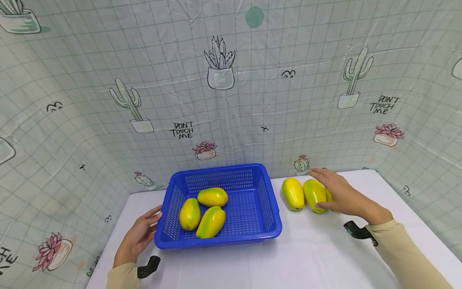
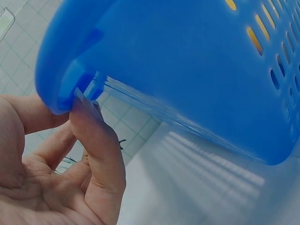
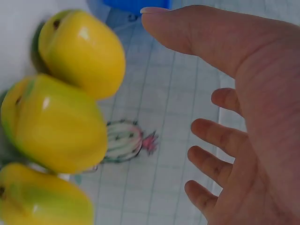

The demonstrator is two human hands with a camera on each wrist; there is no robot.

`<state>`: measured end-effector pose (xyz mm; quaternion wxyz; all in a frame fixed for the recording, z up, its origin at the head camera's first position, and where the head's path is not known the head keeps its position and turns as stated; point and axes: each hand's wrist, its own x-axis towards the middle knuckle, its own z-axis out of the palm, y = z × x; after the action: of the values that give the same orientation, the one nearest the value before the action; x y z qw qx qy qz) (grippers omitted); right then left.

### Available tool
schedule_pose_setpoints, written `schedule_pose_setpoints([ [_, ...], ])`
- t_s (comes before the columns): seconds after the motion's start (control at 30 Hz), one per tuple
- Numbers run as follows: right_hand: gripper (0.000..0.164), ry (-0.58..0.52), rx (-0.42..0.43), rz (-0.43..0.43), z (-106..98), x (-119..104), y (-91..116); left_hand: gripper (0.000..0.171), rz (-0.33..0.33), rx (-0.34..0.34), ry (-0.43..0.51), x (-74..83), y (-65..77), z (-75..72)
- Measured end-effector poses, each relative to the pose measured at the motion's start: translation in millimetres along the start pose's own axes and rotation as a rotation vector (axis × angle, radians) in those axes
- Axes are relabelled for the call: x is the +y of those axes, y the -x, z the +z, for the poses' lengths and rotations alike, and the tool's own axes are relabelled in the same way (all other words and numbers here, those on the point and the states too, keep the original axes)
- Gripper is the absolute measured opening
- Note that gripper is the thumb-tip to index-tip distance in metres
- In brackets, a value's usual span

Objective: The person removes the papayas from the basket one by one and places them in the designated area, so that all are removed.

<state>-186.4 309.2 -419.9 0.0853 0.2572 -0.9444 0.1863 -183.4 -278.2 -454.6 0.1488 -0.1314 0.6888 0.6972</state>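
Note:
A blue perforated plastic basket (image 1: 245, 237) stands on the table, with three smooth yellow-and-green fruits, shaped like small papayas or mangoes, in its left half; one is the upper fruit (image 1: 213, 197). My left hand (image 1: 138, 235) is at the basket's left side; the left wrist view shows thumb and index finger pinching its rim (image 2: 49, 61). To the right of the basket, three more such fruits lie in a row: a left fruit (image 1: 293, 194), a middle fruit (image 3: 58, 124) and a partly hidden right fruit (image 3: 47, 197). Over this right end my right hand (image 1: 341, 194) hovers with fingers spread, holding nothing.
A white cloth (image 1: 306, 257) covers the table. Behind and along both sides hangs a pale grid-patterned curtain (image 1: 245, 108) printed with potted plants. The basket's back edge and the loose fruits lie close to the back curtain.

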Motion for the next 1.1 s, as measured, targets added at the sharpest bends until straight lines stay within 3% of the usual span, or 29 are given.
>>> schedule_pose_setpoints([
  [0.4,0.085,-0.004,-0.01,-0.196,17,-43,-32,0.062,0.0,0.003,0.009,-0.5,1.4,-0.2],
  [0.83,0.087,0.008,-0.141,-0.315,29,-82,-72,0.062,0.009,0.009,0.006,-2.1,0.5,-0.1],
  [1.1,0.085,0.034,-0.246,-0.342,34,-102,-96,0.062,0.007,0.01,0.0,-1.6,1.3,0.1],
])
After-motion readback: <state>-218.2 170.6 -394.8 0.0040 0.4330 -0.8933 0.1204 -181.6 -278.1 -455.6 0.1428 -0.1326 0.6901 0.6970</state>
